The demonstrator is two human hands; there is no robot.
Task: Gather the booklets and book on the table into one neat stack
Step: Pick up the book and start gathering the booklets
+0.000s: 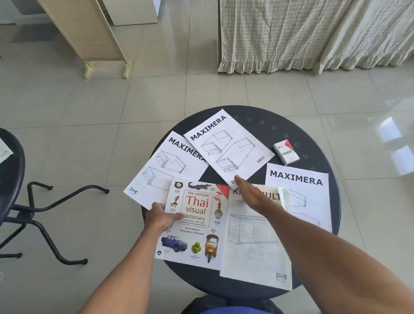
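On a round black table lie several white booklets and one book. The Thai visual dictionary sits at the front left; my left hand grips its left edge, thumb on the cover. A KNOXHULT booklet lies to its right. My right hand reaches flat over it, fingertips touching the near corner of the middle MAXIMERA booklet. Another MAXIMERA booklet lies at the left, partly under the dictionary. A third MAXIMERA booklet lies at the right.
A small white and red VESS box stands on the table's far right part. Another black table with papers stands at the left, its legs spread on the tiled floor. Curtains hang at the back right.
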